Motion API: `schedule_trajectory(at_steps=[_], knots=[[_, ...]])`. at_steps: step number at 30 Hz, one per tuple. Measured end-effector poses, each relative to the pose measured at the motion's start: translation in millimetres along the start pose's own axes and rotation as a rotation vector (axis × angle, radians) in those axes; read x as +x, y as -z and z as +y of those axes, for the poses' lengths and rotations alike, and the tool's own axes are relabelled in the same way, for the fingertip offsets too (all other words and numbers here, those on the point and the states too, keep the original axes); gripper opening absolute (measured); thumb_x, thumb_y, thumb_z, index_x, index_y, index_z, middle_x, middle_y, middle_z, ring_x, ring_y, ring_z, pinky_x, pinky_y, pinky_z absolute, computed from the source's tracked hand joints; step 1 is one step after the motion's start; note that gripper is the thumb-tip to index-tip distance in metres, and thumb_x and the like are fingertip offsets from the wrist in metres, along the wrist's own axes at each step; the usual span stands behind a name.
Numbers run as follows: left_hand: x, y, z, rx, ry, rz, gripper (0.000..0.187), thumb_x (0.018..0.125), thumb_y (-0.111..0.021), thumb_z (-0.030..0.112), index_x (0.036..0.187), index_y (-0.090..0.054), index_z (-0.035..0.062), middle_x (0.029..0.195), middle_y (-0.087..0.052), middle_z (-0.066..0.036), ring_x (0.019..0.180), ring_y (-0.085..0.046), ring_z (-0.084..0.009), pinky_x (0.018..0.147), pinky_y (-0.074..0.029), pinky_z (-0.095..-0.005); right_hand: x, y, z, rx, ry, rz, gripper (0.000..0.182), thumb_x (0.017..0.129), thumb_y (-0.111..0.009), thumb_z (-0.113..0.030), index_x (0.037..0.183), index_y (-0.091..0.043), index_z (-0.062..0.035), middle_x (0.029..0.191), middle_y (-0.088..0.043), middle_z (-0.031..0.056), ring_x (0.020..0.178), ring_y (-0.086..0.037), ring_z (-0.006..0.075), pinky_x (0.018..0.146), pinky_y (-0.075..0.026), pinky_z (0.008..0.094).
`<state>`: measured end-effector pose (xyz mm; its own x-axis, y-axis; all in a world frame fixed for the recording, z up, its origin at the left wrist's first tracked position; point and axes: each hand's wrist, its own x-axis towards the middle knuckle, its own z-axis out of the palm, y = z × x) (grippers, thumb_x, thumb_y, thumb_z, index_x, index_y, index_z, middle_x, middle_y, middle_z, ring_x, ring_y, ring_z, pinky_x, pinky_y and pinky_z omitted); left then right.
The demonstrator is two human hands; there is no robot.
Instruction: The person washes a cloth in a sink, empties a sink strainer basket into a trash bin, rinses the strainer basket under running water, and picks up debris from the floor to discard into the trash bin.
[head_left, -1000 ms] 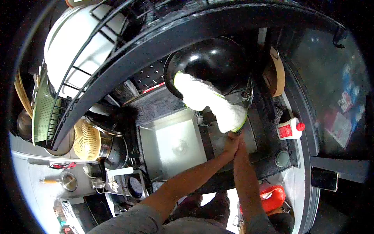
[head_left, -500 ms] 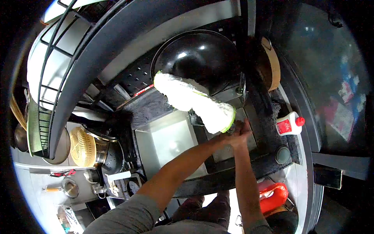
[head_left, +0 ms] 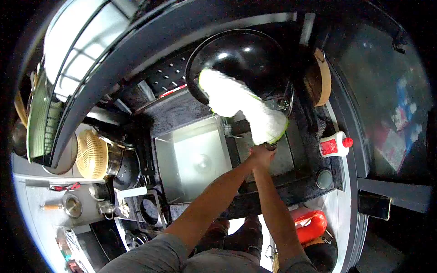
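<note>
A long white fluffy duster head [head_left: 246, 102] with green edging reaches up and away from my hands, bent near its middle. It overlaps the dark wok [head_left: 255, 50] and the faucet area in this view. A short dark handle [head_left: 271, 146] shows at its near end. Both hands are closed together there, over the right-hand sink basin [head_left: 287, 166]. My left hand [head_left: 258, 153] and my right hand [head_left: 266, 162] overlap, with most fingers hidden. To their left lies the steel sink basin [head_left: 193, 154].
A white bottle with a red cap [head_left: 335, 144] stands at the right edge. Overhead curves a dark shelf holding a wire rack [head_left: 73, 59] of dishes. A yellow basket [head_left: 92, 154] sits at left, and a red object [head_left: 312, 226] is low at right.
My hands have shifted left and closer together. The duster head has moved right and slightly farther up in the view. The whole view has also turned a little.
</note>
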<state>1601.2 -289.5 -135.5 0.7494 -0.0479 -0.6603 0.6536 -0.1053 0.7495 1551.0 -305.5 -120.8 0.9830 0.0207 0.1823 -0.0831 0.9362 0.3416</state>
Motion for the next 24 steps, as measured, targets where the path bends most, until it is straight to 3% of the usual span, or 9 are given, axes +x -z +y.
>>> schedule_trajectory(at_steps=[4,6,9,11,14,17,19,23,24], knots=[[-9,9,-2,-0.024,-0.003,-0.050,0.030,0.083,-0.054,0.034,0.088,-0.057,0.0046,0.081,-0.058,-0.005,0.071,-0.056,-0.0159,0.060,-0.045,-0.0337,-3,-17,-2,-0.932,0.257,0.462,0.044,0.075,-0.057,-0.045,0.099,-0.059,-0.0071,0.107,-0.057,0.0110,0.093,-0.054,0.0223,0.074,-0.045,0.0337],[-16,20,-6,-0.114,-0.008,-0.134,0.030,0.083,-0.054,0.034,0.087,-0.057,0.0049,0.081,-0.058,-0.005,0.071,-0.056,-0.0161,0.060,-0.044,-0.0338,-7,-37,-5,-1.691,0.183,0.537,0.037,0.077,-0.059,-0.038,0.097,-0.060,-0.0064,0.105,-0.057,0.0103,0.091,-0.055,0.0203,0.073,-0.045,0.0317],[-28,53,-7,-0.586,0.171,-0.457,0.033,0.083,-0.053,0.035,0.100,-0.057,0.0069,0.091,-0.057,-0.007,0.075,-0.054,-0.0190,0.062,-0.047,-0.0324,-19,-58,-19,-2.088,-0.028,0.498,0.026,0.079,-0.062,-0.028,0.093,-0.061,-0.0054,0.103,-0.059,0.0093,0.088,-0.056,0.0173,0.071,-0.044,0.0288],[-35,94,50,-0.478,0.381,-0.208,0.028,0.076,-0.056,0.031,0.094,-0.052,0.0100,0.064,-0.051,-0.008,0.054,-0.047,-0.0213,0.052,-0.040,-0.0370,-31,-53,-39,-2.087,-0.136,0.550,0.023,0.080,-0.062,-0.024,0.093,-0.061,-0.0052,0.102,-0.059,0.0091,0.087,-0.056,0.0175,0.070,-0.044,0.0296],[-20,111,70,-0.504,0.291,-0.274,0.036,0.074,-0.053,0.030,0.101,-0.047,0.0066,0.070,-0.049,-0.010,0.062,-0.046,-0.0239,0.062,-0.043,-0.0383,-68,4,-96,-1.786,-0.217,0.667,0.024,0.081,-0.059,-0.024,0.097,-0.059,-0.0056,0.101,-0.058,0.0094,0.086,-0.056,0.0213,0.070,-0.044,0.0350],[-57,104,126,-0.547,0.337,-0.173,0.041,0.076,-0.051,0.029,0.107,-0.044,0.0028,0.091,-0.053,-0.014,0.082,-0.050,-0.0265,0.077,-0.041,-0.0387,-110,79,-145,-1.330,-0.200,0.692,0.026,0.082,-0.056,-0.024,0.101,-0.057,-0.0061,0.100,-0.058,0.0098,0.085,-0.056,0.0252,0.070,-0.045,0.0404],[-62,110,134,-0.641,0.264,-0.534,0.043,0.078,-0.049,0.028,0.112,-0.043,0.0017,0.114,-0.047,-0.018,0.104,-0.047,-0.0294,0.093,-0.034,-0.0395,-128,124,-161,-1.063,-0.167,0.627,0.027,0.082,-0.054,-0.024,0.103,-0.055,-0.0063,0.099,-0.057,0.0101,0.084,-0.056,0.0277,0.070,-0.045,0.0440],[-72,130,117,-0.673,0.191,-0.678,0.047,0.084,-0.044,0.027,0.122,-0.036,0.0010,0.129,-0.041,-0.019,0.120,-0.039,-0.0307,0.103,-0.024,-0.0403,-114,146,-144,-1.293,-0.243,0.708,0.027,0.081,-0.054,-0.023,0.102,-0.056,-0.0061,0.097,-0.057,0.0101,0.082,-0.056,0.0272,0.068,-0.046,0.0436],[-87,135,112,-0.602,0.125,-0.574,0.053,0.086,-0.043,0.027,0.130,-0.029,0.0011,0.132,-0.039,-0.019,0.122,-0.038,-0.0303,0.103,-0.025,-0.0386,-112,153,-137,-1.351,-0.247,0.719,0.026,0.081,-0.054,-0.023,0.102,-0.056,-0.0060,0.096,-0.057,0.0101,0.081,-0.056,0.0271,0.068,-0.046,0.0435]])
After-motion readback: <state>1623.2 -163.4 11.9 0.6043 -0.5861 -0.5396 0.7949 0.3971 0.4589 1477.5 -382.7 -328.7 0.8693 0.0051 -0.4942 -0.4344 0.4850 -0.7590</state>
